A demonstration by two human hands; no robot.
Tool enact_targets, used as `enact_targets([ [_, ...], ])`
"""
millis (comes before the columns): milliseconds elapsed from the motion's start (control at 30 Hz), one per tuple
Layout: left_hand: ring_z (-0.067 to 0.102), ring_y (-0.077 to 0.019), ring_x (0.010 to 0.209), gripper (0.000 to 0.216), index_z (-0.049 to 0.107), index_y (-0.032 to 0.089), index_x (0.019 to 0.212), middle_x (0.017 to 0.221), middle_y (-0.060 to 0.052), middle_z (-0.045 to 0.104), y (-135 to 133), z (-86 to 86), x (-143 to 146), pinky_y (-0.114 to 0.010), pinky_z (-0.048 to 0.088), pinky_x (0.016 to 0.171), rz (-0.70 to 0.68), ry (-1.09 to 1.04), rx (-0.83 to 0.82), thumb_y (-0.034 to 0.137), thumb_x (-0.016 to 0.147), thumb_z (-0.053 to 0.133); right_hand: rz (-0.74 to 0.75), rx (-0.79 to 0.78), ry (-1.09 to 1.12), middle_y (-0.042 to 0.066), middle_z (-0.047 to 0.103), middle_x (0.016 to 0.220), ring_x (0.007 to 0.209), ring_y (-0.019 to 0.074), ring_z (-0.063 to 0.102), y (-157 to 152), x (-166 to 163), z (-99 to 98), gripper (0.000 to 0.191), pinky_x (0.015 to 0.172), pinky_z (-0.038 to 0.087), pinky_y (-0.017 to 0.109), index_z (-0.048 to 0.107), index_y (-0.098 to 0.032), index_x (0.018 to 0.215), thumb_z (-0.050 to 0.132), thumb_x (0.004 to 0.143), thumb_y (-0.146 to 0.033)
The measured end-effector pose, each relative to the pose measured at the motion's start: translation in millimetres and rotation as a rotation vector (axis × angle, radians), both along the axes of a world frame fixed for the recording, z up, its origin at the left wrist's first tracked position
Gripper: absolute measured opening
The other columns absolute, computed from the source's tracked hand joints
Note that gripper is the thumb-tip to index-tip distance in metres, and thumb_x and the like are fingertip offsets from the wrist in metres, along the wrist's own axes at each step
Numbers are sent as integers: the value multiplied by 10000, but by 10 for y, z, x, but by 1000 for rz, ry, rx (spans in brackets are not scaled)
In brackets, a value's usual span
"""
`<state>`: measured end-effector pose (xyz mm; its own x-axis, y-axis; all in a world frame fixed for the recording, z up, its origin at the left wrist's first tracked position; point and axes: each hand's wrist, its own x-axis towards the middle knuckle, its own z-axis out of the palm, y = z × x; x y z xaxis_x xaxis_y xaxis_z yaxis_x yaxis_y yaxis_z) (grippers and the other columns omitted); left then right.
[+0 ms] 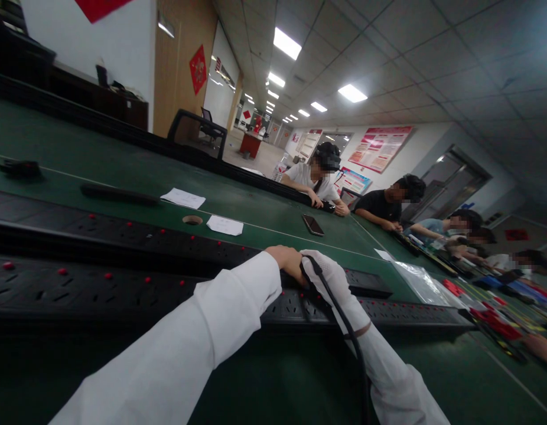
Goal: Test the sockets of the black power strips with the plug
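Two long black power strips with red indicator buttons lie across the bench: a front power strip [401, 316] and a rear power strip [371, 283]. My bare left hand [287, 261] is curled over them, fingers down and mostly hidden behind its back. Pressed against it is my white-gloved right hand [329, 277], closed round a dark object that is nearly all hidden. A black cord [344, 319] comes out at the top of the glove and runs down along my right forearm. What the left fingers hold cannot be made out.
A phone [313, 225], a folded paper [224, 225], another paper sheet [183, 198] and a cable hole [192, 220] are beyond the strips. Clear plastic bags [422, 283] and red-handled tools [495, 321] lie right. Several people sit along the benches.
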<state>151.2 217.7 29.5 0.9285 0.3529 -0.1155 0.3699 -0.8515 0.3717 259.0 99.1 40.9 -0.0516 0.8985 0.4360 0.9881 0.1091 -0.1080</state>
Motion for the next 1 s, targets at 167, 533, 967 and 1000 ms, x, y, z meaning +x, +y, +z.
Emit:
enact_targets([
  [167,564,-273,954,838,547,294,1123,1139,-45,583,5,-14,6,-337,442,780,6,7,4,761,427,535,21,19,-3,12,627,1010,937,147,573,7,10,-15,272,830,434,244,561,-247,1058,428,824,-287],
  [533,553,-285,973,855,544,290,1132,1142,-46,580,4,-20,11,-349,442,780,0,-7,9,770,424,526,23,35,-1,15,629,1003,927,156,581,18,30,-44,272,829,443,256,563,-246,1051,422,827,-306],
  [967,563,-293,945,885,518,277,1156,1128,-64,585,16,-39,12,-365,448,753,-11,-28,17,774,425,516,7,57,33,6,616,1065,969,147,572,30,50,-79,301,870,437,253,551,-248,1091,438,819,-307],
  [1000,561,-290,951,882,517,279,1158,1132,-60,583,23,-45,15,-362,445,762,-6,-30,12,770,424,521,6,59,32,6,619,1060,965,149,575,29,49,-77,300,867,440,254,553,-247,1089,439,818,-306],
])
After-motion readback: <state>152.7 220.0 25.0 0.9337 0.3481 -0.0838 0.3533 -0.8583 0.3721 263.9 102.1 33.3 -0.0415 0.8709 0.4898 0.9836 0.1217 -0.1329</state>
